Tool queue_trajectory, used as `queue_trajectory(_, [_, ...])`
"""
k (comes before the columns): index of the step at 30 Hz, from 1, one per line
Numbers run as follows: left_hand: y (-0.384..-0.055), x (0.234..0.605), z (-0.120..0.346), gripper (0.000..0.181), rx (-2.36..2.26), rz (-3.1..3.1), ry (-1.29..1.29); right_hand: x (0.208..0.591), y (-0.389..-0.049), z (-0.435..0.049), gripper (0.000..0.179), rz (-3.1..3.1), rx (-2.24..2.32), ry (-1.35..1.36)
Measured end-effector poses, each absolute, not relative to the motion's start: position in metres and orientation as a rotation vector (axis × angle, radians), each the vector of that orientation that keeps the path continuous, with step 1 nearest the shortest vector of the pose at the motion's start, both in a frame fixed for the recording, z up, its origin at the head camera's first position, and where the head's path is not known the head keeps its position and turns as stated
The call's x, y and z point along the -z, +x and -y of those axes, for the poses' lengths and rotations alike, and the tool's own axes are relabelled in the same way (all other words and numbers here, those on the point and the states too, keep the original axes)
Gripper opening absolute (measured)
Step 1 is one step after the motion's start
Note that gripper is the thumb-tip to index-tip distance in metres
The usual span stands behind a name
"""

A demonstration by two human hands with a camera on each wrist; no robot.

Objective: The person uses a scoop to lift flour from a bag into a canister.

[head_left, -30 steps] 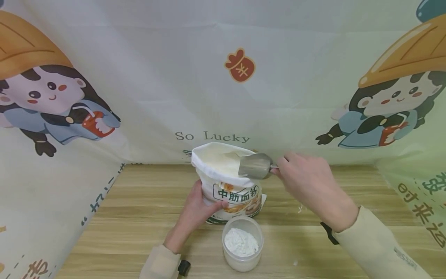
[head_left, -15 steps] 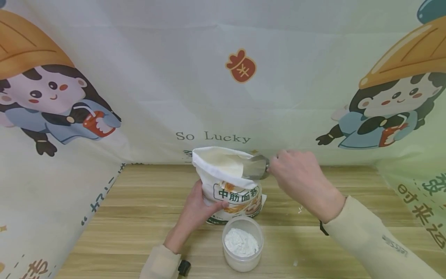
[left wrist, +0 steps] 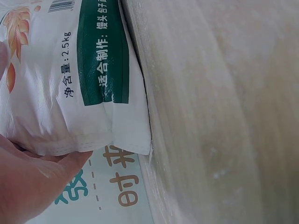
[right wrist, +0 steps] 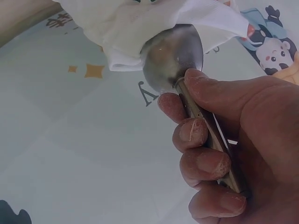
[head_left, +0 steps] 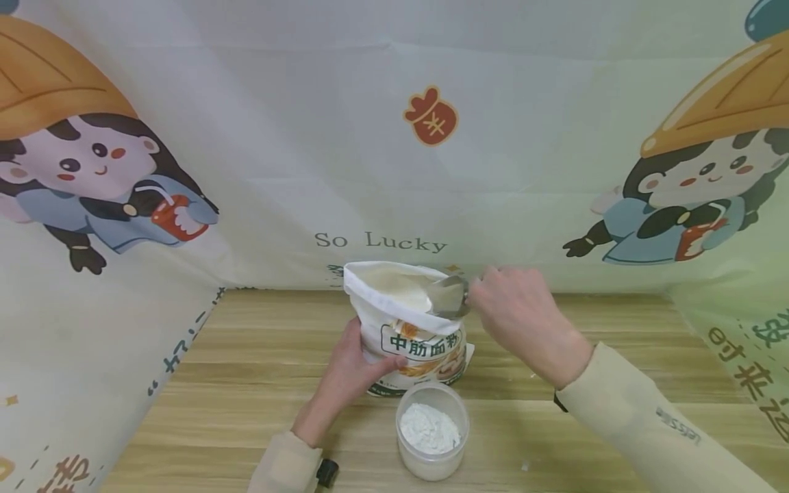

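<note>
An upright white flour bag (head_left: pixel 425 352) with Chinese print stands with its mouth open, pale flour (head_left: pixel 397 287) showing inside. My left hand (head_left: pixel 350 370) grips the bag's left side low down, thumb across the front; in the left wrist view its fingers reach around the bottom edge. Curled around the handle of a metal scoop (head_left: pixel 452 296), my right hand (head_left: pixel 524 315) holds it at the bag's right rim. The scoop's front end is inside the bag, partly hidden by flour. A clear plastic tub (head_left: pixel 433 467) holding white flour (head_left: pixel 429 428) stands in front of the bag.
The wooden table (head_left: pixel 246 370) meets a printed cloth backdrop (head_left: pixel 308 137) close behind the bag, and cloth also stands at both sides. Small white specks (head_left: pixel 525 465) lie on the table right of the tub.
My right hand has moved left, carrying the scoop farther into the bag. The bag's rim has dropped slightly. My left hand keeps its grip, and the tub stays where it was.
</note>
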State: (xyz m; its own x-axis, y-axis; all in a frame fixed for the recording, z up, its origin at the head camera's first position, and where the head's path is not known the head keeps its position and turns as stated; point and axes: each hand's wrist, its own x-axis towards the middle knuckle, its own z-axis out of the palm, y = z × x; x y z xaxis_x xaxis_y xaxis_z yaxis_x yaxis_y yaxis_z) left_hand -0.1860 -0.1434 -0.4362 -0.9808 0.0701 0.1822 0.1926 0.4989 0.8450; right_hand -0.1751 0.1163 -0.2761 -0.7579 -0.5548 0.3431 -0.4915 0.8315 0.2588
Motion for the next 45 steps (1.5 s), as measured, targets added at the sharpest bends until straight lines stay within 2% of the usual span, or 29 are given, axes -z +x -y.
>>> queue_trajectory(15, [-0.186,0.437,0.144,0.097,1.484,2.617,-0.221,0.293,-0.182,-0.108,0.01,2.603,0.213,0.789])
queue_trajectory(23, [-0.186,0.438,0.144,0.098,1.469,2.623,-0.217,0.294,-0.187,-0.099,0.014,2.725,0.195,0.754])
queue_trajectory(34, [-0.187,0.438,0.144,0.097,1.477,2.619,-0.228,0.301,-0.192,-0.095,0.009,2.695,0.152,0.763])
queue_trajectory(45, [-0.188,0.438,0.144,0.097,1.497,2.609,-0.237,0.302,-0.198,-0.09,0.012,2.79,0.119,0.737])
